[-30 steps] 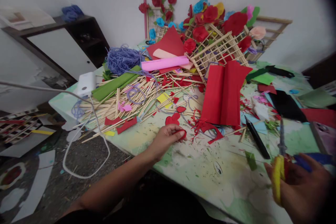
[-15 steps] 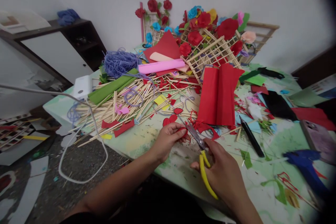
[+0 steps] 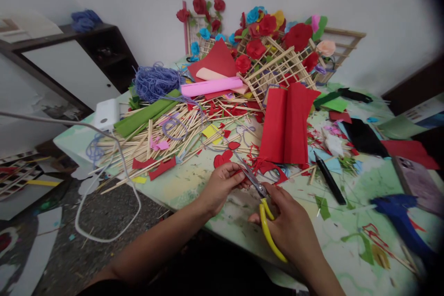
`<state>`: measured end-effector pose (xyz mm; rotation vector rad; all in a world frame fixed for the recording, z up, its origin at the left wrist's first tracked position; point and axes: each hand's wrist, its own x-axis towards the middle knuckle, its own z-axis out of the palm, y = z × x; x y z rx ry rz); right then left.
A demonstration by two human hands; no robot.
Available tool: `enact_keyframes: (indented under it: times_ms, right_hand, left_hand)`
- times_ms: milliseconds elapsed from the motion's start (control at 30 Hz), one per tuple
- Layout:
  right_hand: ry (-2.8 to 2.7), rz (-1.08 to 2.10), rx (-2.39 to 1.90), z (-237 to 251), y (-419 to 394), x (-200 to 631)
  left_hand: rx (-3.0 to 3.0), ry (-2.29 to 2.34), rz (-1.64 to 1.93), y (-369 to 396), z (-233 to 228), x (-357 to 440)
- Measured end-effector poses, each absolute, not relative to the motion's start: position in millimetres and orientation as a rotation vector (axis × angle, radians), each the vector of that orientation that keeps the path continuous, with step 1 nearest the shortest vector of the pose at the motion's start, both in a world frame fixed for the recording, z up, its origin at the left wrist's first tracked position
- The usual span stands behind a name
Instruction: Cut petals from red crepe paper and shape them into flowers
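Observation:
Near the front edge of the table, my left hand (image 3: 224,187) pinches a small piece of red paper (image 3: 244,180), mostly hidden by the fingers. My right hand (image 3: 286,217) is closed around the yellow handles of a pair of scissors (image 3: 257,186). The scissor blades point up and left and lie against the red paper at my left fingertips. Just beyond the left hand lie cut red paper petals (image 3: 222,158) and a single petal (image 3: 234,145). A folded sheet of red crepe paper (image 3: 286,125) rests behind the scissors.
Bamboo sticks (image 3: 145,148), blue yarn (image 3: 157,84) and a pink paper roll (image 3: 211,87) cover the left and middle. Wooden lattices with paper flowers (image 3: 255,48) stand at the back. To the right lie a black marker (image 3: 329,179), a blue glue gun (image 3: 398,215) and a phone (image 3: 418,182).
The scissor blades have moved slightly left, closer against the red paper. My left hand keeps its pinch, and the whole view has shifted a little.

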<state>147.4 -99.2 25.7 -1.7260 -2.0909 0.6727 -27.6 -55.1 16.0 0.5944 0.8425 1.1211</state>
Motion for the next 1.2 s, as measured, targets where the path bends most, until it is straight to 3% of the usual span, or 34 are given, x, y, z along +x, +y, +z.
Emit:
enact_keyframes:
  times_ms: [1200]
  right_hand:
    - [-2.049,0.774,-1.634,24.4,-102.1,156.5]
  left_hand:
    - [0.879,0.844,0.946,-43.9,21.9,-45.4]
